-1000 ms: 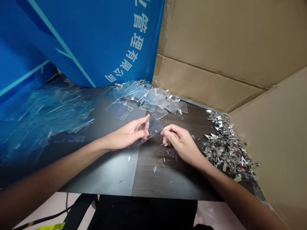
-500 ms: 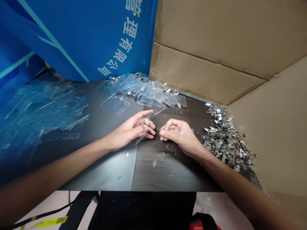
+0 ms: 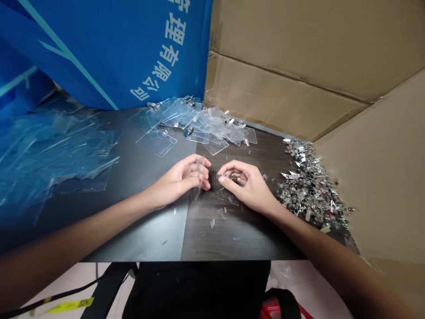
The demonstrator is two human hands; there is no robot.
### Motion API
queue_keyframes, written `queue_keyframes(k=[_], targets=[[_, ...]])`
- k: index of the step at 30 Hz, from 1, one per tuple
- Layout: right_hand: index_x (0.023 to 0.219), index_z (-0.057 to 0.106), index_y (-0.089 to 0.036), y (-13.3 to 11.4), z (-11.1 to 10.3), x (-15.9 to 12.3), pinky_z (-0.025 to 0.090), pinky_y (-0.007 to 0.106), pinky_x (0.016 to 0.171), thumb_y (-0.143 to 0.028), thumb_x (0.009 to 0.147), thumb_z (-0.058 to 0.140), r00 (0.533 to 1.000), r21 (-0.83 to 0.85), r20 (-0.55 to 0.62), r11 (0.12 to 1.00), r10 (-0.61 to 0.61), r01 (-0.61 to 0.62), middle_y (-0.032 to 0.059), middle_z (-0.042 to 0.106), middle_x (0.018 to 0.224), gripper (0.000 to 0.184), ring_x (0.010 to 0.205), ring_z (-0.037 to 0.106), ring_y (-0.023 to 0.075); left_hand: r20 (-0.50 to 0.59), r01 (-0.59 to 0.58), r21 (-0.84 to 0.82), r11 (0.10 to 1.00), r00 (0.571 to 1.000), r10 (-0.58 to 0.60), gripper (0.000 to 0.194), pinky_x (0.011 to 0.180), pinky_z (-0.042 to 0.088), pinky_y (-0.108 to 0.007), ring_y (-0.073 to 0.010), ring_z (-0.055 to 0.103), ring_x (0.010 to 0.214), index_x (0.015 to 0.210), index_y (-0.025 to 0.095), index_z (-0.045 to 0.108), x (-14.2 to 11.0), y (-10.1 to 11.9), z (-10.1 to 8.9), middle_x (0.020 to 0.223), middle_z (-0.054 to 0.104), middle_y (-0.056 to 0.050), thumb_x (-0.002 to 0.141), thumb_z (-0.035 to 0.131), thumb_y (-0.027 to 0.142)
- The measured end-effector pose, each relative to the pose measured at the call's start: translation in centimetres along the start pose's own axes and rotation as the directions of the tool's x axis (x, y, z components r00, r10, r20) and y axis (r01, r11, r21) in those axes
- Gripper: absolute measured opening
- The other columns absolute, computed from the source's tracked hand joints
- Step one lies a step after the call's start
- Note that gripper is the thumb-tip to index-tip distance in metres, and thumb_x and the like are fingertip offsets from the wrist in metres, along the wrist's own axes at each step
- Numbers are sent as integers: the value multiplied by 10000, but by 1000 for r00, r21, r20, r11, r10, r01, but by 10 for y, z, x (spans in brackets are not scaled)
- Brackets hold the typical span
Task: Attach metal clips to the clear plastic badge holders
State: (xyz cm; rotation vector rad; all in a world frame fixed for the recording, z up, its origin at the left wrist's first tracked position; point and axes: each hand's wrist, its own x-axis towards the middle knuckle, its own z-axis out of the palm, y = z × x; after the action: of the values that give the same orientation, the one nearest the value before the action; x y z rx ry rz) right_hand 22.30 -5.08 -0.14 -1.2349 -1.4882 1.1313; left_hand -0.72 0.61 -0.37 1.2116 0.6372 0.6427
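My left hand (image 3: 186,178) holds a clear plastic badge holder (image 3: 198,177), seen nearly edge-on between thumb and fingers. Just to its right, my right hand (image 3: 244,181) pinches a small metal badge clip (image 3: 233,177) between thumb and forefinger, partly hidden by the fingers. A narrow gap separates the two hands above the table. Small clear plastic bits (image 3: 229,204) lie scattered on the dark wood below them. Behind the hands rests a heap of clear badge holders (image 3: 189,116), several with metal clips on them.
Loose metal clips (image 3: 312,186) form a pile at the right table edge. More clear plastic sleeves (image 3: 59,150) are spread at the left. A blue printed panel (image 3: 126,48) and a cardboard wall (image 3: 285,57) border the back; a pale panel (image 3: 385,186) stands at the right.
The right fingers have opened slightly, and the metal clip now shows between them. In the left hand the badge holder has turned a little. The view has shifted slightly.
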Motion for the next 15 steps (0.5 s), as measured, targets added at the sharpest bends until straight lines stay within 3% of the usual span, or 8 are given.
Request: queue_keyframes(k=[3,6,8,11,15], targets=[[962,751,-216,-4,0,-3,492,298,687,-252,905,743,1000,-91,-3,995,-28,28,-2,685,808,68,726,602,156,-46,-5,14,1000,999,5,369,784,588,-348,-172,735,819,1142,183,580,0,0,2,944,670,2,831,778,167],[974,802,-211,-6,0,-5,412,288,624,-214,906,680,999,-161,29,987,-15,19,-40,581,708,141,619,458,128,-77,-28,44,999,997,31,319,688,555,-309,-144,698,737,1054,199,539,0,1,4,884,658,20,833,765,156],[982,838,-198,-6,1,-5,376,292,601,-228,933,659,999,-199,40,979,-29,37,-33,589,723,188,586,407,114,-80,-32,53,998,996,37,312,654,533,-291,-135,694,710,1022,201,523,-1,3,6,861,655,27,841,775,167],[972,838,-182,-5,2,-5,363,295,592,-280,976,668,998,-211,42,976,-52,59,-5,648,782,197,597,444,113,-87,-25,58,998,996,30,321,641,528,-288,-139,704,702,1008,200,522,-1,4,7,847,666,25,853,803,206],[939,793,-188,-6,4,-6,390,297,627,-306,993,686,996,-214,60,973,-71,82,-19,606,734,168,636,492,130,-76,-40,108,993,996,48,355,658,553,-296,-139,701,698,1018,201,523,-1,2,6,850,684,17,871,842,258]])
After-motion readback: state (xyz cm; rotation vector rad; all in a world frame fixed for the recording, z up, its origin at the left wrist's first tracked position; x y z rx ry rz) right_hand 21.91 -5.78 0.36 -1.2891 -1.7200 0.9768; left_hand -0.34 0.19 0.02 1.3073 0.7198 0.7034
